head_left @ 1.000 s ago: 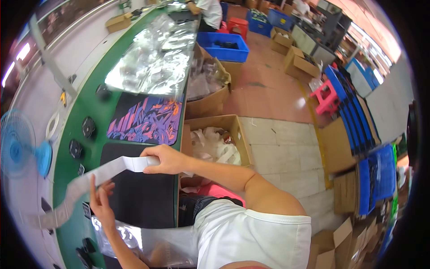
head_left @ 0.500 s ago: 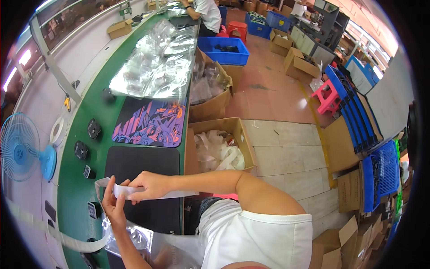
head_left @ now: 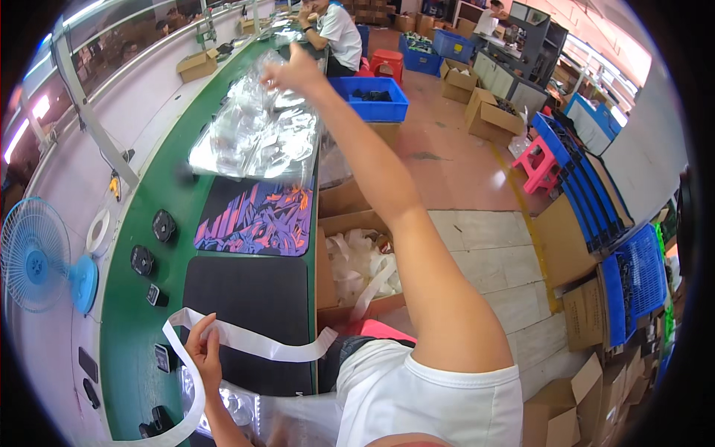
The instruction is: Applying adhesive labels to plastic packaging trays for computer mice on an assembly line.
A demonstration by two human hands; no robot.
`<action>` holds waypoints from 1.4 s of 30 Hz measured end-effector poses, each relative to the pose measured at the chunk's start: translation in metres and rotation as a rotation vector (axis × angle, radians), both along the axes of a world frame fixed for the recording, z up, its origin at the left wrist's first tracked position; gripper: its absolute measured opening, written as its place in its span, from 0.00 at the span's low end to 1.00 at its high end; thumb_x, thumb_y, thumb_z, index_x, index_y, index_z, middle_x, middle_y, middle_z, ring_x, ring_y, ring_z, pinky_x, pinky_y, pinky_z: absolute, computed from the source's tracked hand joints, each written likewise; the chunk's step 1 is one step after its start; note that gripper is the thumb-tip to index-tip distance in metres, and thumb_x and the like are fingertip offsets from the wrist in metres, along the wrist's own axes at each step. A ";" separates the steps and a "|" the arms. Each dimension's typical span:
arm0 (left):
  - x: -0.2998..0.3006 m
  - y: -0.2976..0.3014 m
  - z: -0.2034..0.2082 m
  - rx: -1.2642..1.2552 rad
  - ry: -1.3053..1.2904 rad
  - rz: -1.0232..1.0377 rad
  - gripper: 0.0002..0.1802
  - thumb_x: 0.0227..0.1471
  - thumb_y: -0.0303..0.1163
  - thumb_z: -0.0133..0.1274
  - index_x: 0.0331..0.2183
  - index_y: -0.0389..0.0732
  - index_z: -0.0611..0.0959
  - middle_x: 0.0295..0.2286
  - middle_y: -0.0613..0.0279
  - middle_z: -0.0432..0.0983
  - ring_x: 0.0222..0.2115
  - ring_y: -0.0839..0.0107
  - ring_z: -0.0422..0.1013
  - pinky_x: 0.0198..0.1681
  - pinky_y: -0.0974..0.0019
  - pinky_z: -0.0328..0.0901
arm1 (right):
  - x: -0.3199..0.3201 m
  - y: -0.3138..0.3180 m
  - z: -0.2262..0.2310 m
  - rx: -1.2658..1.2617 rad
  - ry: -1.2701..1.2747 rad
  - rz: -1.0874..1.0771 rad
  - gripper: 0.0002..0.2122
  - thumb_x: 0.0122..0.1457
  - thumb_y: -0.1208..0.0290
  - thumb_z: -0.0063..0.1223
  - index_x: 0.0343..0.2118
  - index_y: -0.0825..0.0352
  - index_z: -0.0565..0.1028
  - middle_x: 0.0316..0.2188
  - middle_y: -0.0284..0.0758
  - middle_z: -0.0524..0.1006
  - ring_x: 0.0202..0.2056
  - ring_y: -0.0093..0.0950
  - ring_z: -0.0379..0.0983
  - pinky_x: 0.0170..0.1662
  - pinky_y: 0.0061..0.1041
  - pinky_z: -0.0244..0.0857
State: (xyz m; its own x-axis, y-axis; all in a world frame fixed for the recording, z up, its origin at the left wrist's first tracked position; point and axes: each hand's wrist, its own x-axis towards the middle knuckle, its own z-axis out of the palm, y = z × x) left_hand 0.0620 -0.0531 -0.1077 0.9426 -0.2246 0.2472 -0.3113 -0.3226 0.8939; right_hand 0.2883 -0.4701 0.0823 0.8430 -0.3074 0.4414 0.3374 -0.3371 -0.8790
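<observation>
- The left hand [head_left: 205,354] is gripping the white strip [head_left: 275,349] between thumb and fingers above the near-left corner of the black mat [head_left: 249,287]; this pinch is probably holding the band clear of the surface.
- The strip is bending at the fingers: one length is curving down toward the lower left, while the other is running across the mat toward the right edge, its slackness suggesting that little tension is acting on it.
- The right hand [head_left: 290,72] is hovering at the end of an outstretched arm over the clear plastic bags [head_left: 249,130]; its fingers are blurring, so one cannot tell whether it is grasping or touching a bag.
- The patterned mat [head_left: 261,223] is lying flat between the bags and the black mat, presumably so that its printed face is showing in full.
- Black rounded parts [head_left: 164,225] are standing in a loose row along the green bench [head_left: 123,331], apparently being kept off the mats yet within reach.
- An open carton [head_left: 322,276] beside the bench is holding crumpled white bands, seemingly serving as a catch for loose lengths.
- A blue fan [head_left: 36,266] is standing beyond the bench's left edge, well apart from both hands.
</observation>
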 end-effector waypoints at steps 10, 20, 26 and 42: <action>0.000 -0.008 -0.008 0.009 0.082 0.027 0.30 0.45 0.22 0.64 0.52 0.40 0.75 0.43 0.59 0.75 0.38 0.70 0.74 0.40 0.68 0.70 | -0.170 0.172 -0.141 -0.352 -0.113 0.759 0.14 0.54 0.71 0.61 0.44 0.67 0.77 0.30 0.35 0.81 0.29 0.24 0.78 0.35 0.22 0.72; -0.002 -0.011 0.004 -0.110 0.233 -0.056 0.41 0.44 0.12 0.58 0.60 0.38 0.63 0.40 0.58 0.76 0.38 0.71 0.76 0.41 0.69 0.72 | -0.188 0.212 -0.198 -0.053 0.012 0.715 0.15 0.51 0.72 0.65 0.42 0.66 0.76 0.29 0.30 0.78 0.29 0.19 0.73 0.29 0.18 0.66; -0.004 0.004 -0.012 -0.161 0.037 0.151 0.28 0.56 0.34 0.56 0.56 0.39 0.71 0.37 0.63 0.73 0.30 0.77 0.68 0.32 0.74 0.66 | -0.199 0.225 -0.207 0.263 0.257 0.882 0.14 0.54 0.74 0.64 0.42 0.67 0.73 0.28 0.28 0.78 0.32 0.15 0.74 0.33 0.14 0.66; 0.000 0.025 -0.004 -0.186 0.650 -0.113 0.34 0.64 0.57 0.36 0.39 0.37 0.83 0.18 0.57 0.79 0.18 0.73 0.76 0.20 0.72 0.67 | -0.203 0.232 -0.192 -0.027 0.044 0.882 0.09 0.52 0.82 0.58 0.38 0.71 0.79 0.29 0.34 0.77 0.30 0.21 0.74 0.37 0.20 0.68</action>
State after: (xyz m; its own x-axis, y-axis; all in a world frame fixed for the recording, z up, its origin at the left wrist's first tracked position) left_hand 0.0623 -0.0281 -0.1115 0.8859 -0.3391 -0.3166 0.2842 -0.1426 0.9481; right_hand 0.0850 -0.2380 -0.1092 0.7844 0.4732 0.4010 0.4505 0.0097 -0.8927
